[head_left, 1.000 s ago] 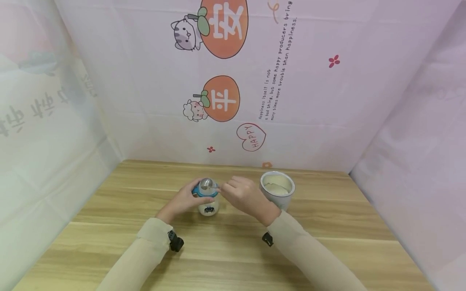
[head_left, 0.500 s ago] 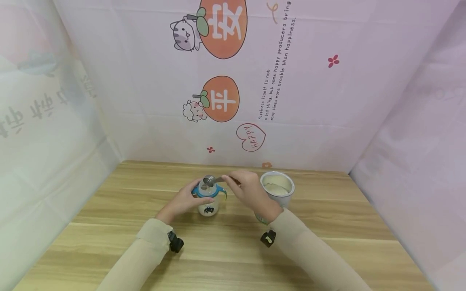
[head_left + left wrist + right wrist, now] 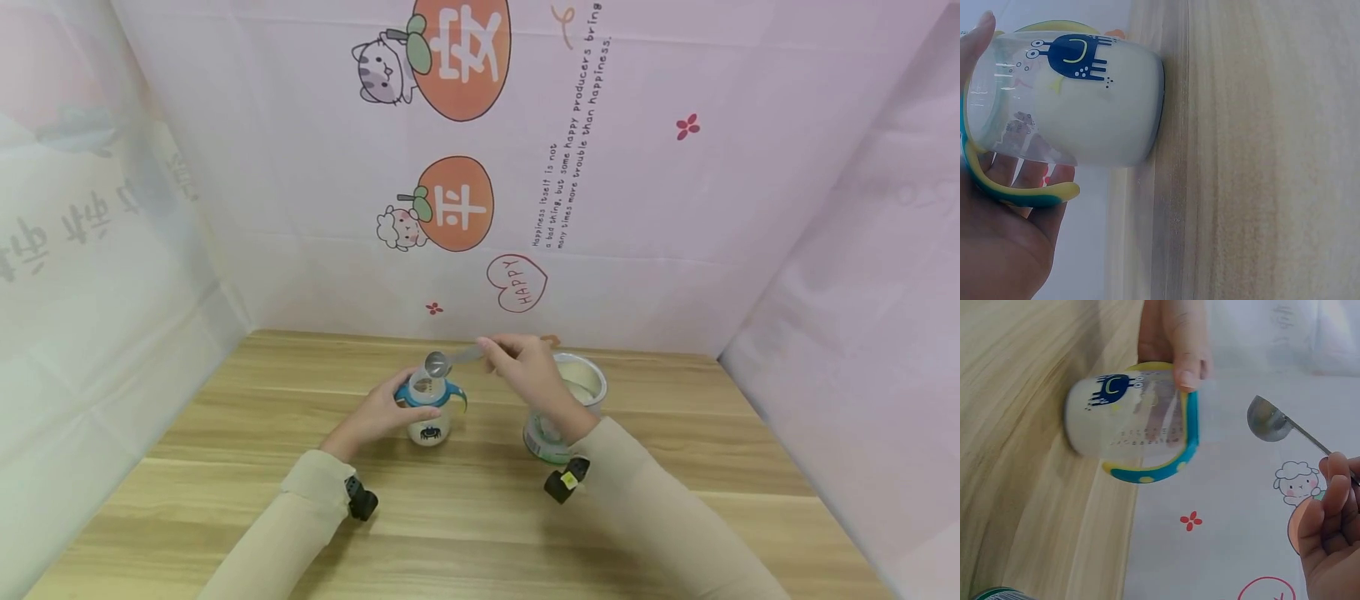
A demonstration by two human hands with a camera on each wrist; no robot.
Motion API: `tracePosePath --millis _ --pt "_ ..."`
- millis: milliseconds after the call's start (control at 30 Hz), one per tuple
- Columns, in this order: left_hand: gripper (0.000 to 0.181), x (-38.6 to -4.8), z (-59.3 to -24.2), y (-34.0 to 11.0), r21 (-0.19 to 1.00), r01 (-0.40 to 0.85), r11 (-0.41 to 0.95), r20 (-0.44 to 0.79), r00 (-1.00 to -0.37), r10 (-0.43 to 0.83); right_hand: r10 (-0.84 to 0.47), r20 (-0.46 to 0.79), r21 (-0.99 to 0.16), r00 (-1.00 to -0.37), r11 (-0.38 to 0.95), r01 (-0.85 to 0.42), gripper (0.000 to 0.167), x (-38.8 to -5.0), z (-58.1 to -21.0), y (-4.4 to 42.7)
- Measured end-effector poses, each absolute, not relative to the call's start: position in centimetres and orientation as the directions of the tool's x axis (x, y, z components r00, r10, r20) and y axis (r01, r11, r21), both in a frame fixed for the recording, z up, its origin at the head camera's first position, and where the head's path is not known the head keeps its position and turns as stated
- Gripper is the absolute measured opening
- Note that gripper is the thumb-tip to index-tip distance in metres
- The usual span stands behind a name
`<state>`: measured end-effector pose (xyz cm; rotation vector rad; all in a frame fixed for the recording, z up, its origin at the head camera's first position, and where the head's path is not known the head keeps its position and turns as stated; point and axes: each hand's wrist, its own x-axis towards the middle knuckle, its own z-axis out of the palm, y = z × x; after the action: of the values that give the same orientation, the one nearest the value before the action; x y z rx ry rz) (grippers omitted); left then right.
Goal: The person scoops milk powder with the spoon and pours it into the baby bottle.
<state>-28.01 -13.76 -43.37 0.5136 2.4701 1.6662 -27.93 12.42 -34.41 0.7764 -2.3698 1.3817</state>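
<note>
A clear baby bottle (image 3: 430, 433) with a blue-and-yellow two-handled collar and a crab print stands upright on the wooden table, its mouth uncovered. My left hand (image 3: 372, 419) grips it around the collar. White contents fill its lower part in the left wrist view. Pinched by its handle in my right hand (image 3: 529, 372) is a metal measuring spoon (image 3: 1267, 421) with a round bowl. That bowl hangs just above the bottle's mouth, tilted, and no powder shows in it. Behind my right wrist stands an open can (image 3: 540, 442) of pale powder, partly hidden by the hand.
The wooden table (image 3: 465, 533) ends at a printed cloth backdrop (image 3: 637, 275). Similar cloth hangs at the left and right sides. A black camera (image 3: 362, 498) is strapped at my left wrist, and another black camera (image 3: 564, 481) at my right.
My right hand has drawn up and to the right with the measuring spoon, whose bowl has lifted from the bottle's mouth. My left hand and the bottle stay in place.
</note>
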Motion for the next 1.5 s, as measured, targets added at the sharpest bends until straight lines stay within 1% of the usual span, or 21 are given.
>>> tracePosePath --millis 133,233,400,633,833,900,1033,1233,1367,1500 --pt "0.076 -28.0 -43.3 -13.8 0.915 0.209 0.346 0.087 -0.938 0.335 -0.288 0.455 -0.756 -0.843 0.375 -0.536 0.035 -27.6 -33.8 12.9" --pt "0.078 -28.0 -43.3 -13.8 0.913 0.210 0.349 0.088 -0.938 0.335 -0.274 0.441 -0.770 -0.855 0.375 -0.517 0.035 -27.5 -33.6 13.4" --pt "0.079 -28.0 -43.4 -13.7 0.908 0.215 0.360 0.091 -0.939 0.331 -0.253 0.446 -0.769 -0.859 0.383 -0.512 0.035 -27.4 -33.4 14.6" --pt "0.078 -28.0 -43.4 -13.7 0.902 0.215 0.375 0.089 -0.942 0.324 -0.213 0.426 -0.768 -0.879 0.429 -0.476 0.038 -26.9 -33.0 16.4" --pt "0.080 -28.0 -43.3 -13.6 0.900 0.210 0.381 0.081 -0.942 0.326 -0.190 0.432 -0.777 -0.882 0.417 -0.471 0.041 -26.8 -33.0 18.2" --pt "0.080 -28.0 -43.2 -13.6 0.900 0.204 0.385 0.076 -0.943 0.323 -0.181 0.425 -0.784 -0.887 0.417 -0.460 0.044 -26.8 -33.1 18.8" --pt "0.079 -28.0 -43.0 -13.7 0.899 0.205 0.388 0.074 -0.943 0.325 -0.164 0.413 -0.791 -0.896 0.423 -0.442 0.043 -26.7 -33.2 20.1" --pt "0.078 -28.0 -42.8 -13.9 0.887 0.221 0.406 0.082 -0.940 0.332 -0.133 0.383 -0.782 -0.914 0.479 -0.398 0.048 -26.4 -33.4 21.8" --pt "0.078 -28.2 -42.8 -13.9 0.875 0.244 0.418 0.095 -0.933 0.347 -0.106 0.382 -0.783 -0.918 0.490 -0.383 0.044 -26.0 -33.5 23.1" --pt "0.077 -28.3 -42.8 -13.8 0.871 0.244 0.427 0.091 -0.933 0.347 -0.092 0.394 -0.792 -0.914 0.471 -0.389 0.043 -25.9 -33.7 24.2"
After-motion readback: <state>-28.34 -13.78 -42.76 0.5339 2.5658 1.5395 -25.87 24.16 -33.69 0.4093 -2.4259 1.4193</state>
